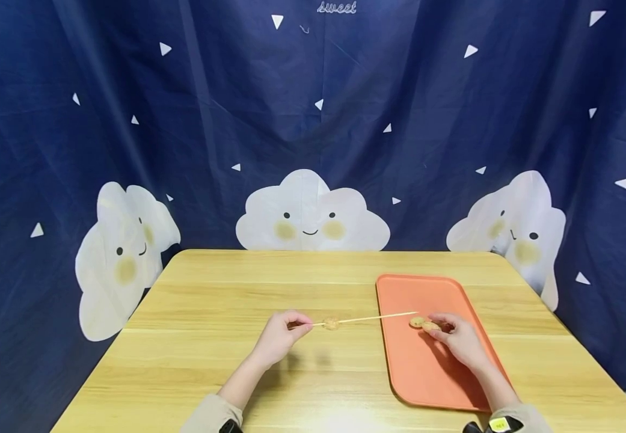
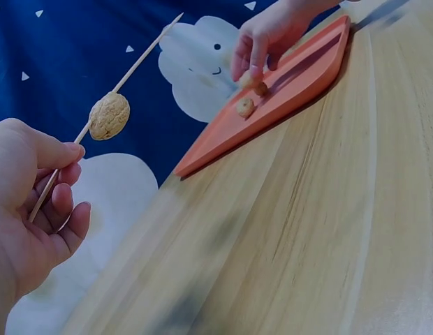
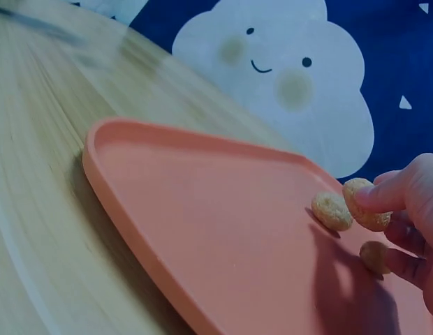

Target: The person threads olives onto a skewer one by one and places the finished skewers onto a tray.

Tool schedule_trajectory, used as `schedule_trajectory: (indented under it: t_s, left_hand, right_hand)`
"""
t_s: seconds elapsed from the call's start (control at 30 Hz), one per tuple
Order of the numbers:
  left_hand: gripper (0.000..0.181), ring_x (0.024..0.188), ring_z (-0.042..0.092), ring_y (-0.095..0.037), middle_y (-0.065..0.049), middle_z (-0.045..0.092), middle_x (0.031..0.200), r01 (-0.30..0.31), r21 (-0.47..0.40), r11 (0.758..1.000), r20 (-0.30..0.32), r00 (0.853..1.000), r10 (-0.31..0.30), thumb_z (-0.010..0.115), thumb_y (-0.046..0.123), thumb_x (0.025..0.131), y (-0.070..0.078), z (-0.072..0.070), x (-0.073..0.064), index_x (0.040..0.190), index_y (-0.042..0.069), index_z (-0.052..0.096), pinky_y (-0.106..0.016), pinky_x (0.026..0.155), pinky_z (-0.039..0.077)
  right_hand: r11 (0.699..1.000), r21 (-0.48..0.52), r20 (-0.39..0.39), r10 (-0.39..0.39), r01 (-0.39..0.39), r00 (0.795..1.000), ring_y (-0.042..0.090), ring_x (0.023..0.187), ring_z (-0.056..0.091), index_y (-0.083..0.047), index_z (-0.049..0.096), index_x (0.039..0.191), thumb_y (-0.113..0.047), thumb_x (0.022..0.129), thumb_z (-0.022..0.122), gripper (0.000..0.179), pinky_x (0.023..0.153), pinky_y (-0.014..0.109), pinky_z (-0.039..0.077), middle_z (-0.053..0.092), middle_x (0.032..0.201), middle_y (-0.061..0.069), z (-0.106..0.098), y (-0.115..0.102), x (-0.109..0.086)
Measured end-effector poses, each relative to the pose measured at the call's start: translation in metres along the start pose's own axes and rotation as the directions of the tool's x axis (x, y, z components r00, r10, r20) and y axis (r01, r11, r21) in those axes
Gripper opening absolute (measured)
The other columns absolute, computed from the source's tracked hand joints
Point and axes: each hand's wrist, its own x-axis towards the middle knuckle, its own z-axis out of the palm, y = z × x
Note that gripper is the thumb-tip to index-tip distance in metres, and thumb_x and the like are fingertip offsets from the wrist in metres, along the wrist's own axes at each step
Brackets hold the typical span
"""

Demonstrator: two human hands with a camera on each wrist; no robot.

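Note:
My left hand (image 1: 280,338) holds a thin wooden skewer (image 1: 377,317) near one end, between thumb and fingers. A wrinkled tan food ball (image 2: 109,116) is threaded on the skewer just beyond the fingertips, and the pointed end reaches over the tray. Over the orange tray (image 3: 195,209), my right hand (image 1: 461,344) pinches another tan ball (image 3: 365,206) between thumb and finger. Close beside it, a second ball (image 3: 332,211) lies on the tray. A browner ball (image 3: 375,257) sits below, at the lower fingers; whether they hold it is unclear.
The tray lies on the right part of a light wooden table (image 1: 204,294). Behind the table hangs a dark blue curtain (image 1: 313,132) with clouds and triangles. A dark band (image 1: 230,426) shows at the left wrist.

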Motion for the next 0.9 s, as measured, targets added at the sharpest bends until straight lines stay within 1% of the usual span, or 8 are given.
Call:
schedule_trajectory:
  t_s: [0.1,0.2,0.27,0.37,0.5,0.63,0.73,0.9]
  left_hand:
    - [0.005,0.078,0.059,-0.019,-0.011,0.066,0.086,-0.022,0.024,0.999,0.013,1.0,0.022,0.064,-0.003,0.083,0.01,-0.001,-0.003,0.085,-0.005,0.068,-0.024,0.068,0.048]
    - [0.005,0.077,0.059,-0.021,-0.014,0.066,0.085,-0.044,0.035,0.998,0.024,0.999,0.043,0.063,-0.006,0.082,0.018,-0.002,-0.005,0.084,-0.007,0.067,-0.024,0.068,0.048]
    - [0.005,0.077,0.059,-0.019,-0.011,0.066,0.085,-0.048,0.046,0.998,0.026,0.999,0.047,0.063,-0.004,0.083,0.015,-0.003,-0.005,0.084,-0.004,0.068,-0.024,0.067,0.048]
    - [0.005,0.077,0.059,-0.016,-0.006,0.066,0.085,-0.04,0.064,0.997,0.019,0.999,0.039,0.065,0.001,0.084,0.003,-0.004,-0.002,0.085,-0.001,0.069,-0.023,0.067,0.048]
    - [0.006,0.079,0.06,-0.016,-0.003,0.066,0.085,-0.048,0.067,0.997,0.021,0.999,0.047,0.066,0.006,0.084,-0.007,-0.006,0.002,0.086,0.001,0.069,-0.024,0.069,0.048]
    - [0.007,0.079,0.061,-0.018,-0.003,0.066,0.084,-0.059,0.086,0.995,0.027,0.998,0.057,0.066,0.007,0.084,-0.009,-0.006,0.004,0.086,0.001,0.07,-0.024,0.07,0.049]
    - [0.007,0.078,0.061,-0.017,-0.002,0.066,0.084,-0.069,0.113,0.991,0.021,0.998,0.067,0.067,0.007,0.084,-0.009,-0.006,0.005,0.086,0.001,0.07,-0.024,0.07,0.049]
    - [0.007,0.078,0.06,-0.018,-0.002,0.066,0.084,-0.086,0.14,0.986,0.012,0.996,0.085,0.068,0.008,0.083,-0.01,-0.006,0.007,0.085,0.001,0.07,-0.024,0.069,0.049]
  right_hand:
    - [1.0,0.019,-0.016,-0.021,0.021,1.0,0.005,0.08,0.055,0.006,0.063,0.109,-0.004,0.08,0.07,0.031,0.069,0.023,0.046,0.064,0.101,0.019,0.0,-0.004,-0.001]
    - [0.993,0.118,-0.022,-0.023,0.026,0.999,0.002,0.079,0.058,0.009,0.061,0.11,0.0,0.08,0.069,0.033,0.069,0.021,0.048,0.061,0.104,0.022,0.001,-0.011,-0.002]
    - [0.978,0.209,-0.007,-0.025,0.026,1.0,0.004,0.079,0.061,0.012,0.057,0.113,0.002,0.08,0.068,0.036,0.068,0.022,0.05,0.057,0.108,0.025,0.002,-0.017,-0.003]
    - [0.957,0.289,0.011,-0.033,0.029,0.999,0.01,0.079,0.063,0.014,0.054,0.114,0.003,0.081,0.067,0.037,0.066,0.024,0.052,0.054,0.108,0.026,0.003,-0.026,-0.004]
    - [0.953,0.3,0.026,-0.049,0.039,0.998,0.009,0.081,0.063,0.012,0.056,0.112,0.005,0.08,0.067,0.035,0.069,0.02,0.05,0.06,0.101,0.023,0.005,-0.036,-0.005]
    - [0.933,0.358,0.062,-0.072,0.046,0.995,0.006,0.08,0.064,0.014,0.055,0.111,0.01,0.079,0.064,0.033,0.07,0.021,0.051,0.064,0.095,0.024,0.005,-0.043,-0.006]
    - [0.921,0.383,0.064,-0.104,0.072,0.993,0.007,0.08,0.064,0.016,0.055,0.11,0.012,0.079,0.064,0.032,0.068,0.023,0.052,0.065,0.092,0.021,0.004,-0.048,-0.006]
    - [0.936,0.331,0.028,-0.139,0.122,0.99,0.004,0.08,0.061,0.013,0.057,0.107,0.008,0.078,0.067,0.032,0.069,0.02,0.051,0.065,0.094,0.02,0.004,-0.058,-0.006]
